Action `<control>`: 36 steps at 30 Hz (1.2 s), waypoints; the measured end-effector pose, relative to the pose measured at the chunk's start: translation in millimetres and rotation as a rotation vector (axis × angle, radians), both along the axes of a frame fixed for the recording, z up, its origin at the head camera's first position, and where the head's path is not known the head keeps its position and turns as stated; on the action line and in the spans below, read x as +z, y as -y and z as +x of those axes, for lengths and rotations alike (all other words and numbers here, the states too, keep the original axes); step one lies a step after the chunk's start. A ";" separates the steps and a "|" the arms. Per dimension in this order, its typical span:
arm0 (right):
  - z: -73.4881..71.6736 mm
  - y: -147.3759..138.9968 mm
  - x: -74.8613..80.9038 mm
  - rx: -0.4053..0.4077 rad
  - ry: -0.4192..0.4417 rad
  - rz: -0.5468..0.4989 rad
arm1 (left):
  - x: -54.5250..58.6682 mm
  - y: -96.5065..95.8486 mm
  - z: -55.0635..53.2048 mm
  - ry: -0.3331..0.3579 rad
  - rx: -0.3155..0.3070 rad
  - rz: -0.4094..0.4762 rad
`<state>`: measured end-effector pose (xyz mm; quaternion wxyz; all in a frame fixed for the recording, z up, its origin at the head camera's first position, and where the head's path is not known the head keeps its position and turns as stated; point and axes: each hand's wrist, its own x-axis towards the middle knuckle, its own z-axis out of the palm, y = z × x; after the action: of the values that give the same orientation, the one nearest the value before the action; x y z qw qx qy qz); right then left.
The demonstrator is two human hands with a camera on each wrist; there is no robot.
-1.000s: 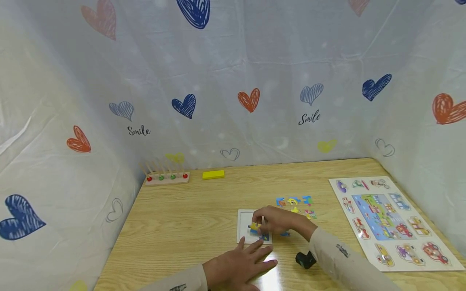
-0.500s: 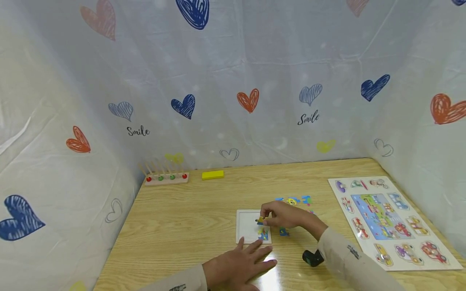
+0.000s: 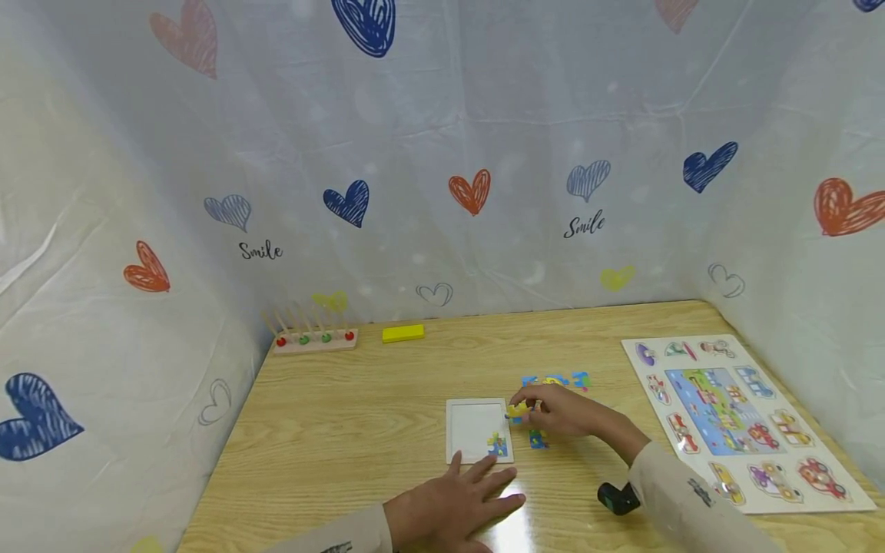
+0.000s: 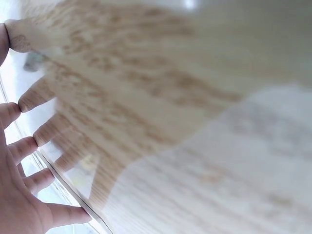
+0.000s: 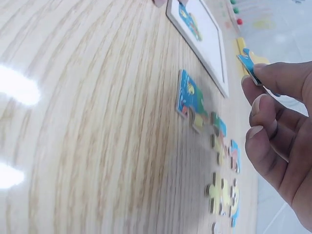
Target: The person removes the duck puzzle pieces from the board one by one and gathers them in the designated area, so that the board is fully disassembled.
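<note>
My right hand pinches a blue-and-yellow jigsaw piece between thumb and fingers, just off the right side of a white puzzle tray. Inside that tray, joined jigsaw pieces lie in the near right corner. My left hand rests on the table with its fingers spread, fingertips at the tray's near edge. Loose jigsaw pieces lie right of the tray: a blue one close to my right hand and several more, one of them a blue-green piece, partly hidden behind that hand.
A large white knob-puzzle board lies along the table's right side. At the back left stand a wooden peg rack with red and green beads and a yellow block. A black device sits by my right sleeve. Printed curtains surround the table.
My right hand has moved right, from over the tray to beside it, carrying the jigsaw piece. The joined pieces in the tray's corner now show fully. My left hand stays put.
</note>
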<state>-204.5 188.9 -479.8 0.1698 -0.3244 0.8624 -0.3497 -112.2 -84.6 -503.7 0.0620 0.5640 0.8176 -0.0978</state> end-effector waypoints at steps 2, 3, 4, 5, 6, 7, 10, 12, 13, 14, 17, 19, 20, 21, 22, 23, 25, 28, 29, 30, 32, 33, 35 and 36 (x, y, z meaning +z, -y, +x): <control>2.1 -4.1 -0.6 -0.010 -0.007 0.004 | -0.1 0.2 0.7 -0.013 -0.002 0.003; 3.3 -6.3 -0.9 -0.016 -0.010 0.005 | -0.1 0.6 1.2 -0.022 -0.004 0.009; 4.3 -8.4 -1.4 -0.020 -0.010 0.003 | -0.2 1.0 1.8 -0.029 -0.006 0.020; 5.3 -10.7 -2.0 -0.021 -0.013 -0.008 | -0.4 1.3 2.3 -0.040 -0.009 0.028; 6.3 -12.9 -2.5 -0.027 -0.015 -0.015 | -0.5 1.7 2.8 -0.048 -0.012 0.041; 7.0 -15.4 -3.2 -0.034 -0.018 -0.022 | -0.7 2.1 3.1 -0.055 -0.013 0.051; 8.2 -23.0 -7.0 -0.044 -0.034 -0.044 | -0.8 2.8 3.2 -0.048 -0.013 0.053; 8.8 -27.8 -9.6 -0.053 -0.044 -0.049 | -0.7 2.9 2.6 -0.035 -0.011 0.045; 9.3 -30.1 -10.8 -0.054 -0.049 -0.051 | -0.7 2.8 2.3 -0.028 -0.010 0.041; 9.8 -32.4 -12.0 -0.053 -0.050 -0.052 | -0.6 2.7 2.1 -0.022 -0.009 0.037; 12.3 -37.0 -13.7 -0.053 -0.057 -0.063 | -0.9 2.3 1.8 -0.022 -0.010 0.034; 14.3 -39.4 -14.1 -0.061 -0.066 -0.067 | -1.4 2.4 2.0 -0.022 -0.012 0.039; 15.3 -40.2 -13.9 -0.070 -0.059 -0.067 | -1.5 2.7 2.1 -0.024 -0.013 0.041; 16.4 -40.9 -13.6 -0.082 -0.054 -0.066 | -1.5 2.9 2.3 -0.023 -0.013 0.045; 17.5 -41.6 -13.3 -0.097 -0.045 -0.064 | -1.4 3.2 2.5 -0.023 -0.013 0.050; 18.4 -42.5 -13.2 -0.111 -0.033 -0.063 | -1.2 3.5 2.7 -0.021 -0.013 0.056; 20.4 -44.6 -13.4 -0.137 -0.005 -0.067 | -0.9 4.1 3.0 -0.025 -0.015 0.063; 23.7 -48.0 -15.3 -0.169 -0.002 -0.071 | -0.7 5.0 2.7 -0.020 -0.018 0.071; 24.6 -49.6 -16.3 -0.177 -0.016 -0.071 | -0.9 5.2 2.4 -0.017 -0.019 0.073; 25.8 -51.0 -17.1 -0.184 -0.037 -0.069 | -1.0 5.3 2.0 -0.012 -0.019 0.071; 28.2 -54.1 -18.7 -0.200 -0.081 -0.060 | -0.9 5.1 1.2 0.008 -0.016 0.067; 29.4 -55.7 -19.2 -0.207 -0.105 -0.057 | -0.9 4.9 0.8 0.017 -0.015 0.066; 32.4 -58.5 -20.2 -0.224 -0.128 -0.057 | -1.0 4.4 0.3 0.031 -0.011 0.065; 34.1 -59.6 -20.7 -0.236 -0.134 -0.058 | -1.0 4.4 0.2 0.037 -0.009 0.064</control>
<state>-170.4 248.5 -500.4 0.0602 -0.2482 0.8935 -0.3695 -112.0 -89.0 -504.8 0.0585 0.5711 0.8165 -0.0615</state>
